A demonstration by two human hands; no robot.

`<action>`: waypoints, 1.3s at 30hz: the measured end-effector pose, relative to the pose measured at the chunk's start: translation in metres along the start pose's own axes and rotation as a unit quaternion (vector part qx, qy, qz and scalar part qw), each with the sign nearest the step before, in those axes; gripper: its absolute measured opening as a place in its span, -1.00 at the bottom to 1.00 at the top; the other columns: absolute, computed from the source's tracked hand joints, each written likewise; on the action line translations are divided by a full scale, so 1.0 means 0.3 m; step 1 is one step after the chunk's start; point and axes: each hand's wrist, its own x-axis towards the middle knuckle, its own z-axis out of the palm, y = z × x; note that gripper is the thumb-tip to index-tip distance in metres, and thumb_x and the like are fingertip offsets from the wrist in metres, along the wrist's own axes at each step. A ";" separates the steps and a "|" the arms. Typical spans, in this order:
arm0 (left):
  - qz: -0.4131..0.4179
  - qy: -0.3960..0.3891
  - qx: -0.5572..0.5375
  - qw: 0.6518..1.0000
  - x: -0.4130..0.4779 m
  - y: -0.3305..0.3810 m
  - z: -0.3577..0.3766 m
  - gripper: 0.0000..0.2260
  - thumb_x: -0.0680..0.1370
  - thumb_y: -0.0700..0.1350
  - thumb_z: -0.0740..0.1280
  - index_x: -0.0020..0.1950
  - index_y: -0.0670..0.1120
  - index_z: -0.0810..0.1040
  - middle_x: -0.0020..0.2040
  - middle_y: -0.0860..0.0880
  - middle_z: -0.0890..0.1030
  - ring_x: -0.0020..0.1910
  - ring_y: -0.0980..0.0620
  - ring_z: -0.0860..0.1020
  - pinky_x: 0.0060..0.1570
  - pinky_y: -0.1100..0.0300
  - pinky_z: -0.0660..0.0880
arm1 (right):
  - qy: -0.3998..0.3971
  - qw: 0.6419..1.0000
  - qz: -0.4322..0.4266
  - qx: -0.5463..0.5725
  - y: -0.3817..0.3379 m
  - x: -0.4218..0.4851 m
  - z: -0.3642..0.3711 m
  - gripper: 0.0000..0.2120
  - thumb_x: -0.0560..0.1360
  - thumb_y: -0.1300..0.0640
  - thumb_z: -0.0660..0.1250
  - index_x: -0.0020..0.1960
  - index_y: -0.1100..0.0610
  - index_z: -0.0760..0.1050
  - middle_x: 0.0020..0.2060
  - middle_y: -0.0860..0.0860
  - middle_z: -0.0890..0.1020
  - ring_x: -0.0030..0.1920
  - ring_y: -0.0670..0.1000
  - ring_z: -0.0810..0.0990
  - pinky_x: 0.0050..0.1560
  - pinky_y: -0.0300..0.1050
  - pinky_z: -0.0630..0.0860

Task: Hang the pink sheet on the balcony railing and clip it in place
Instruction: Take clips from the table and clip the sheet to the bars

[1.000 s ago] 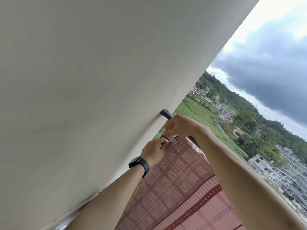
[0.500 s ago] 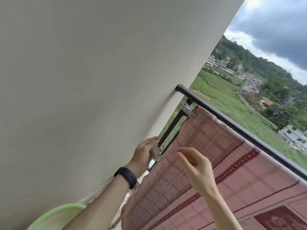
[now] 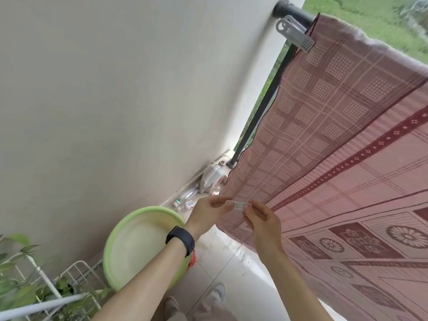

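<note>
A: Sheet status?
B: pink sheet (image 3: 335, 135) draped over railing (image 3: 293, 12), one clip (image 3: 295, 34) on.
A: Hands?
B: left hand (image 3: 206, 215) and right hand (image 3: 261, 218) pinch second clip (image 3: 238, 205). Fabric's limp; grip at rail edge.

One head-worn view looks steeply down, close over both hands (image 3: 240, 216). The wall (image 3: 104, 100) lies left of them, the sheet (image 3: 347, 147) right.
</note>
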 end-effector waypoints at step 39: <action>0.066 -0.183 0.235 0.952 0.744 0.214 0.096 -0.68 0.39 -0.31 0.42 -0.01 0.05 0.50 0.01 0.01 0.61 -0.05 -0.01 0.59 -0.18 0.14 0.55 | 0.072 0.960 -0.140 -0.231 -0.196 0.446 0.039 -0.79 0.66 0.16 0.15 0.11 -0.10 0.49 -0.20 -0.22 0.60 -0.21 -0.16 0.52 -0.16 -0.23 0.43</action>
